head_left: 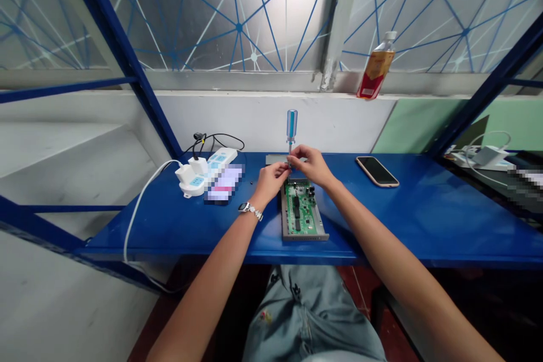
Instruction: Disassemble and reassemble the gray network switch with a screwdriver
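An open metal case with a green circuit board (302,210) lies on the blue shelf (424,220) in front of me. A screwdriver (291,127) with a clear blue handle stands upright over the board's far end. My right hand (313,164) is closed around its shaft. My left hand (272,174), with a watch on the wrist, pinches the shaft near the tip from the left side. The tip itself is hidden by my fingers.
A white power strip (207,172) with plugs and a cable lies at the left, a blurred patch beside it. A phone (377,171) lies face up at the right. A bottle (376,66) stands on the window sill. A grey lid (275,159) lies behind my hands.
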### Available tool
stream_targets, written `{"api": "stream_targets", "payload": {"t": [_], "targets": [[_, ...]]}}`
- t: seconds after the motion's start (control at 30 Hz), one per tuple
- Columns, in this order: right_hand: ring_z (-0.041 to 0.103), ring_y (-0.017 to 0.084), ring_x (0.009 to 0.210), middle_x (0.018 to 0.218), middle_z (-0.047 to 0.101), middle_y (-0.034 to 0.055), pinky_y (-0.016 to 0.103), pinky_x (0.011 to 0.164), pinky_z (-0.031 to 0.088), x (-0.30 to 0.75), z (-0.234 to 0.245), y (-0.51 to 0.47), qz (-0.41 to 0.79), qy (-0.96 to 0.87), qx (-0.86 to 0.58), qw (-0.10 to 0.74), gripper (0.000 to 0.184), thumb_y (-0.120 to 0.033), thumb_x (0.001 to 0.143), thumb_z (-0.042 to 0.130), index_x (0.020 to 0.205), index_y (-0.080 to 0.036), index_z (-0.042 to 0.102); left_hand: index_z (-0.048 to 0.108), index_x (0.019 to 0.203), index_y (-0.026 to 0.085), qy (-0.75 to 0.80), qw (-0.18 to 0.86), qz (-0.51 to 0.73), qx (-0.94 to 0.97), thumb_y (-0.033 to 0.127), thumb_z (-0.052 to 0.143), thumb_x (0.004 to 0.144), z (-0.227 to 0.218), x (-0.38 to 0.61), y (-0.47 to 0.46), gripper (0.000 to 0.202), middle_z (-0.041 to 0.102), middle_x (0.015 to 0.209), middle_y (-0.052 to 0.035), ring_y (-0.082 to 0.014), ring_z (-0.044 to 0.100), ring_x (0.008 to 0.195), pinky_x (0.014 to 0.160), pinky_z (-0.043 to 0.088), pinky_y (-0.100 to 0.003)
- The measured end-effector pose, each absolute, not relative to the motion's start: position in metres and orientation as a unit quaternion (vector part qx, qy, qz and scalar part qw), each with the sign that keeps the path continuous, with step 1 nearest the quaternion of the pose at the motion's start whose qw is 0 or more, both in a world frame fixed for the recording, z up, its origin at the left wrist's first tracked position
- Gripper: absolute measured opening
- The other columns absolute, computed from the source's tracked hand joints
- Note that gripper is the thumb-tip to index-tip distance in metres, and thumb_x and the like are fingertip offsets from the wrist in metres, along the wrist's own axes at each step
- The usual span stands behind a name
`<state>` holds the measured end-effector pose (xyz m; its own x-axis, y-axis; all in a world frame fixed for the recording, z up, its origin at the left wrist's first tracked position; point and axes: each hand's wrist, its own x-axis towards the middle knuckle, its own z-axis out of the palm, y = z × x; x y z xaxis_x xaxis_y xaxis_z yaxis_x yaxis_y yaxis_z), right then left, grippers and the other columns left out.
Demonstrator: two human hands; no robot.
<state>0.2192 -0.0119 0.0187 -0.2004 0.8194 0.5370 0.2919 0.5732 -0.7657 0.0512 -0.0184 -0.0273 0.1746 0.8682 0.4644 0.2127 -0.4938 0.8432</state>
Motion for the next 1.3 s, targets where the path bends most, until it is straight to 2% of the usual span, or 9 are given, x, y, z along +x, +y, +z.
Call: {"api": "stream_targets", "payload": {"t": [0.23,0.37,0.53,0.73,0.83,0.97,1.03,1.17,1.3], "targets": [[0.063,0.016,0.068,0.079,0.067,0.0022,0.03,0.066,0.053,0.2182,0.0129,-0.0117,0.304,-0.735,-0.353,0.493,0.02,-0.038,0.091,0.056,0.095,-0.019,0.062,0.075,0.104,0.014,0.376,0.324,0.484,0.721,0.017,0.063,0.089,-0.0297,0.0492,-0.0147,0.02,0.08,0.102,-0.0106,-0.0212,0.076,0.09,0.088,0.06,-0.033],[0.064,0.016,0.069,0.087,0.068,0.0022,0.031,0.067,0.053,0.2143,0.0118,-0.013,0.269,-0.729,-0.363,0.515,0.027,-0.038,0.086,0.066,0.105,-0.02,0.061,0.077,0.096,0.015,0.392,0.298,0.483,0.724,0.02,0.066,0.088,-0.0279,0.0487,-0.0162,0.015,0.08,0.098,-0.0102,-0.0225,0.076,0.088,0.086,0.059,-0.034],[0.062,0.017,0.065,0.071,0.064,0.0014,0.031,0.063,0.05,0.2109,0.0113,-0.0145,0.274,-0.698,-0.393,0.532,0.025,-0.042,0.082,0.071,0.081,-0.02,0.059,0.075,0.093,0.015,0.401,0.288,0.493,0.716,0.023,0.069,0.087,-0.0257,0.0497,-0.0192,0.012,0.08,0.091,-0.0088,-0.0208,0.074,0.081,0.081,0.059,-0.032],[0.06,0.016,0.062,0.07,0.065,0.0014,0.03,0.062,0.05,0.2118,0.0117,-0.0162,0.299,-0.709,-0.375,0.517,0.021,-0.04,0.085,0.064,0.087,-0.018,0.064,0.074,0.108,0.014,0.36,0.345,0.5,0.708,0.017,0.068,0.084,-0.0299,0.0504,-0.0145,0.025,0.079,0.107,-0.0114,-0.0226,0.076,0.096,0.092,0.059,-0.035],[0.06,0.015,0.06,0.073,0.067,0.002,0.03,0.063,0.051,0.2112,0.0119,-0.0168,0.331,-0.704,-0.363,0.513,0.023,-0.038,0.085,0.062,0.095,-0.017,0.065,0.076,0.104,0.013,0.356,0.365,0.495,0.704,0.016,0.064,0.086,-0.0314,0.0502,-0.0128,0.022,0.079,0.108,-0.0119,-0.0231,0.076,0.098,0.096,0.058,-0.036],[0.064,0.016,0.065,0.091,0.072,0.006,0.03,0.062,0.053,0.2102,0.0122,-0.017,0.322,-0.706,-0.369,0.511,0.029,-0.037,0.084,0.063,0.106,-0.017,0.065,0.076,0.096,0.014,0.375,0.342,0.493,0.707,0.02,0.066,0.087,-0.031,0.0501,-0.0136,0.015,0.08,0.102,-0.0115,-0.0237,0.076,0.093,0.092,0.059,-0.036],[0.064,0.016,0.067,0.091,0.072,0.0053,0.03,0.062,0.053,0.21,0.0124,-0.0168,0.287,-0.703,-0.388,0.522,0.029,-0.039,0.081,0.069,0.102,-0.019,0.064,0.075,0.093,0.014,0.386,0.323,0.496,0.708,0.022,0.069,0.085,-0.0301,0.0505,-0.0148,0.012,0.079,0.098,-0.0107,-0.0232,0.075,0.09,0.087,0.059,-0.035],[0.062,0.017,0.064,0.071,0.066,0.0021,0.03,0.062,0.052,0.2102,0.0125,-0.0167,0.272,-0.689,-0.411,0.531,0.025,-0.043,0.081,0.071,0.08,-0.02,0.06,0.073,0.09,0.015,0.395,0.312,0.502,0.703,0.024,0.072,0.084,-0.0276,0.0514,-0.0173,0.011,0.079,0.091,-0.0087,-0.0207,0.074,0.083,0.081,0.059,-0.031],[0.063,0.017,0.066,0.073,0.068,0.0029,0.03,0.064,0.052,0.2107,0.0118,-0.0171,0.272,-0.708,-0.393,0.521,0.021,-0.04,0.085,0.065,0.084,-0.019,0.064,0.073,0.1,0.015,0.377,0.328,0.502,0.706,0.023,0.069,0.086,-0.0269,0.0508,-0.0177,0.016,0.079,0.1,-0.0103,-0.0213,0.075,0.09,0.088,0.059,-0.033]]}}
